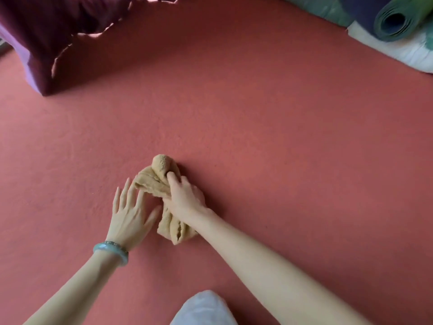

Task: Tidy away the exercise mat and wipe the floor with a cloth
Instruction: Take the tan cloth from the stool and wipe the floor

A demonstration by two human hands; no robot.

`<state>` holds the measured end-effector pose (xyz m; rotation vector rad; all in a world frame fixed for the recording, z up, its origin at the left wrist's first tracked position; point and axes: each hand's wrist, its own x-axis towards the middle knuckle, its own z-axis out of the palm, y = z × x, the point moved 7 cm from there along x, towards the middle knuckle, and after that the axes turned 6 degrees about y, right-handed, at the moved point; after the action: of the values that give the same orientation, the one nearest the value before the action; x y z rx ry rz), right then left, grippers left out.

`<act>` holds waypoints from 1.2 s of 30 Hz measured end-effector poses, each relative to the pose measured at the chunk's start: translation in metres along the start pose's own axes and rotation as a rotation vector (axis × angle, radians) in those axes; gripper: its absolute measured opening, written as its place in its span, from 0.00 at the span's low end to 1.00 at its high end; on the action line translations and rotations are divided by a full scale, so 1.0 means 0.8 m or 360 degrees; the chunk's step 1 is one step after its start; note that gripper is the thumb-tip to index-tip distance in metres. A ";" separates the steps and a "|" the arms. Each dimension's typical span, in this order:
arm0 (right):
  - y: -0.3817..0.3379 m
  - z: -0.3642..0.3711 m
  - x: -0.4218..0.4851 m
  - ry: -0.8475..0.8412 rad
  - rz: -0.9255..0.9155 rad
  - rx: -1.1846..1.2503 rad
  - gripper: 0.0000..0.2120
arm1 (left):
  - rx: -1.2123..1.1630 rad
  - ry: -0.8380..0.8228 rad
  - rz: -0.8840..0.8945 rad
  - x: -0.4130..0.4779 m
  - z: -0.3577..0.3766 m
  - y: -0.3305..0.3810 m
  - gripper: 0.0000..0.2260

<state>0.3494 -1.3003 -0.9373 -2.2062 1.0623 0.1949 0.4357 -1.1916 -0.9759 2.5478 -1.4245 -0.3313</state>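
A crumpled tan cloth [161,174] lies bunched on the red floor [269,137] in the middle of the view. My right hand [185,198] presses down on it and grips its folds. Just left of the cloth, my left hand [131,212] rests flat on the floor with fingers spread, its fingertips touching the cloth's edge; a pale green bangle is on that wrist. A rolled green exercise mat [398,22] lies at the far right corner, well away from both hands.
A dark maroon drape [58,38] hangs to the floor at the far left. White bedding [398,50] sits under the rolled mat, with a dark blue roll [360,8] beside it. My knee in pale fabric [203,308] shows at the bottom edge.
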 end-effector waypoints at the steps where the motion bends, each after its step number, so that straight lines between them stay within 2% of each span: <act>1: 0.021 -0.013 0.005 0.0023 0.0015 0.0030 0.24 | 0.0016 -0.0014 0.0078 0.008 -0.003 0.002 0.33; 3: 0.083 -0.050 0.014 0.0141 0.0167 0.0127 0.27 | 0.0045 -0.0046 0.0209 0.024 -0.004 0.012 0.34; 5: 0.155 -0.095 0.012 0.0329 0.0387 0.0172 0.26 | 0.0038 -0.0084 0.0264 0.037 0.001 0.023 0.36; 8: 0.259 -0.160 -0.012 0.0649 0.0702 0.0135 0.21 | -0.0004 -0.0073 0.0221 0.066 0.012 0.033 0.39; 11: 0.337 -0.208 -0.048 0.0837 0.1028 0.0017 0.21 | -0.0043 -0.0078 0.0149 0.096 0.022 0.045 0.42; 15: 0.373 -0.237 -0.078 0.0877 0.1396 -0.0163 0.20 | -0.0012 -0.0144 0.0131 0.106 0.034 0.051 0.44; 17: 0.358 -0.233 -0.071 0.0868 0.1431 -0.0174 0.20 | -0.0007 -0.0187 0.0149 0.106 0.035 0.047 0.45; 22: 0.292 -0.203 -0.005 0.0688 0.1195 -0.0148 0.19 | -0.0016 -0.0308 0.0120 0.107 0.032 0.047 0.46; 25: 0.252 -0.192 0.044 0.0692 0.1068 -0.0014 0.17 | 0.0004 -0.0337 0.0109 0.106 0.034 0.047 0.45; 27: 0.206 -0.176 0.088 0.0642 0.0797 0.0010 0.16 | 0.0010 -0.0334 0.0093 0.107 0.036 0.045 0.44; 33: 0.068 -0.128 0.153 0.0226 -0.0108 -0.0071 0.13 | -0.0013 -0.0239 0.0032 0.107 0.034 0.051 0.46; 34: 0.060 -0.126 0.154 0.0172 -0.0227 -0.0118 0.15 | -0.0014 -0.0227 0.0000 0.107 0.033 0.054 0.46; 36: 0.073 -0.139 0.159 0.0137 -0.0271 -0.0121 0.18 | -0.0014 -0.0198 -0.0062 0.112 0.031 0.065 0.47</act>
<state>0.3737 -1.4773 -0.9327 -2.3793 0.9195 0.0662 0.4319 -1.2968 -0.9932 2.5912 -1.4128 -0.5096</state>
